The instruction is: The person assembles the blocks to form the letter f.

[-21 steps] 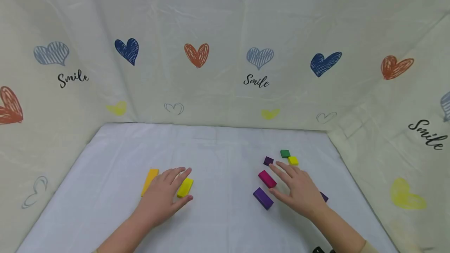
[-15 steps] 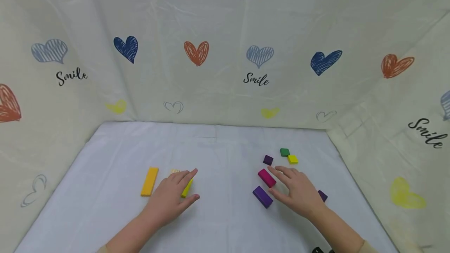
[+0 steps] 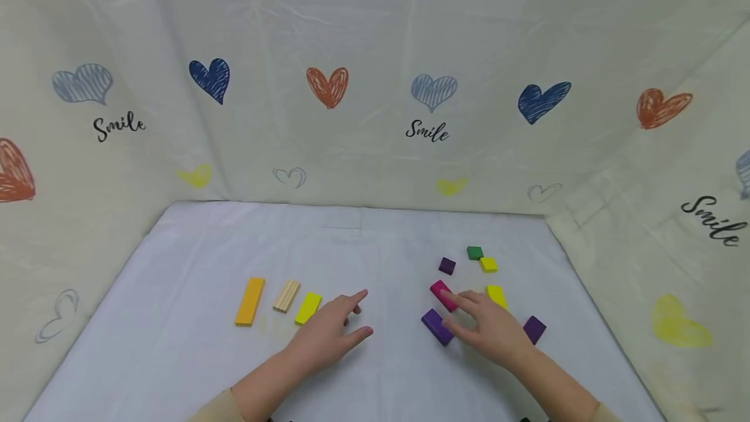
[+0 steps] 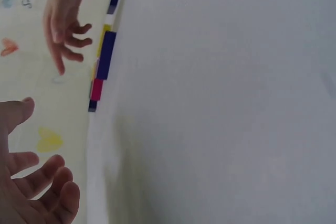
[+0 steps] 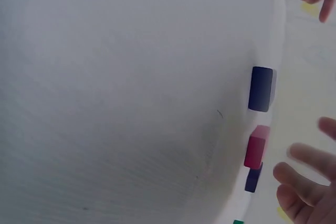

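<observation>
My left hand (image 3: 328, 337) is over the middle of the table in the head view, holding nothing. Its index finger and thumb point right, and the other fingers bend loosely in the left wrist view. Just left of it lies a yellow block (image 3: 308, 309), then a striped wooden-looking block (image 3: 286, 296) and an orange block (image 3: 249, 302). My right hand (image 3: 492, 332) hovers with spread fingers beside a magenta block (image 3: 441, 293) and a purple block (image 3: 435, 326), gripping neither. Behind it, partly hidden, is another yellow block (image 3: 497, 295).
Farther back on the right lie a small dark purple block (image 3: 447, 266), a green block (image 3: 474, 253) and a small yellow block (image 3: 489, 264). Another dark purple block (image 3: 534, 329) sits right of the right wrist. A heart-printed cloth (image 3: 375, 155) rises around the white tabletop (image 3: 375, 246).
My left hand has moved right, away from the orange, striped and yellow blocks, which now show fully. My right hand has shifted slightly down and left, uncovering part of a yellow block. The blocks stay put.
</observation>
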### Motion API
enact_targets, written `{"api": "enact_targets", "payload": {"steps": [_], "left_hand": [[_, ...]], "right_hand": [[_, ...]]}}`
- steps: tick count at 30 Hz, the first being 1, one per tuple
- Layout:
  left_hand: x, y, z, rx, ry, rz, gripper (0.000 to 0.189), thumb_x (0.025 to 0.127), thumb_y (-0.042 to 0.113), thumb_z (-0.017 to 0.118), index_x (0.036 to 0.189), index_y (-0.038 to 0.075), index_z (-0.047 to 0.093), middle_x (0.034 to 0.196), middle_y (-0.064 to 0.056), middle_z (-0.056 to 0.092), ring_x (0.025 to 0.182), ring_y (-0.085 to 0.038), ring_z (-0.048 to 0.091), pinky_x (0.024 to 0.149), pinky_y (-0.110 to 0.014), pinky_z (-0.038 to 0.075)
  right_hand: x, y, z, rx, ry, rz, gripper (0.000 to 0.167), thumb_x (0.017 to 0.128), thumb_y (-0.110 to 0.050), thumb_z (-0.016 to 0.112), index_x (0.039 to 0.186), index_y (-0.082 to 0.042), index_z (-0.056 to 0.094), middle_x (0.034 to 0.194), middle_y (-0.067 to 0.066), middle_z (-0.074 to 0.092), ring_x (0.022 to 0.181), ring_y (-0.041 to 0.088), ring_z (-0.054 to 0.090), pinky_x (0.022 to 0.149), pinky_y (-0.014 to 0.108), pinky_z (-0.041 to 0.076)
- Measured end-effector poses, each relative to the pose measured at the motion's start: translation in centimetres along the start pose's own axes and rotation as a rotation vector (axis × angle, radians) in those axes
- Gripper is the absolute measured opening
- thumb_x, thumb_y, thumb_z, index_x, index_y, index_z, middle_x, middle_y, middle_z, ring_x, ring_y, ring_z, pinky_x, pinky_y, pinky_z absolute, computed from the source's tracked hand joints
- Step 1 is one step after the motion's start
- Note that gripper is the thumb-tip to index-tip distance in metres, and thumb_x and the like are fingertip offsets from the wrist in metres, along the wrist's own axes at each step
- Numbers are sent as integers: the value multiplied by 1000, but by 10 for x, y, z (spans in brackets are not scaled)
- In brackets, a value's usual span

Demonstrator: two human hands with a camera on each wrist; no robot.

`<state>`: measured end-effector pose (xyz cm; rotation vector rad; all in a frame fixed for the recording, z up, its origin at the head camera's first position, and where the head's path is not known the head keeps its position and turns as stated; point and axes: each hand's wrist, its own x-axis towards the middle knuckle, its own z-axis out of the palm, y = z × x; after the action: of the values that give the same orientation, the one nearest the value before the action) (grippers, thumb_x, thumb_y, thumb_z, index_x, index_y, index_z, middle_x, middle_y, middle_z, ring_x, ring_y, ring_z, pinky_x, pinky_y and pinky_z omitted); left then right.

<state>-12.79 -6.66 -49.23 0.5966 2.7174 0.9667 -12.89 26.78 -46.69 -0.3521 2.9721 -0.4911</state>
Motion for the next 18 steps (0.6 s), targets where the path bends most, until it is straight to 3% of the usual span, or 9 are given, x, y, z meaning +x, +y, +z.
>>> {"api": "enact_targets", "payload": {"steps": [4, 8, 12, 18], "left_hand": [[15, 11, 17, -53, -42, -22, 71, 90, 51, 68, 151, 24, 43, 109, 11, 61, 82, -3, 52, 72, -25, 48], [27, 23, 32, -97, -75, -45, 70, 87, 49, 72, 148, 25, 48, 102, 15, 60, 75, -2, 52, 69, -23, 47], [37, 34, 42, -123, -82, -42, 67, 86, 45, 75, 145, 22, 52, 98, 15, 61, 75, -3, 52, 72, -26, 49], [50, 47, 58, -149, -85, -45, 65, 84, 42, 78, 141, 19, 57, 94, 15, 62, 83, -6, 54, 82, -33, 50]], "right_hand": [[0, -1, 3, 62, -56, 60, 58, 86, -62, 66, 136, -34, 61, 124, -5, 62, 107, 18, 60, 86, 46, 54], [1, -2, 7, 102, -90, 97, 57, 85, -60, 69, 136, -36, 61, 112, -10, 63, 93, 10, 59, 77, 36, 54], [3, -2, 11, 123, -96, 100, 54, 85, -54, 71, 135, -34, 62, 97, -14, 60, 79, 7, 52, 66, 25, 48], [5, -2, 15, 147, -106, 70, 47, 88, -45, 72, 131, -27, 66, 87, -14, 58, 72, 9, 50, 61, 23, 46]]}}
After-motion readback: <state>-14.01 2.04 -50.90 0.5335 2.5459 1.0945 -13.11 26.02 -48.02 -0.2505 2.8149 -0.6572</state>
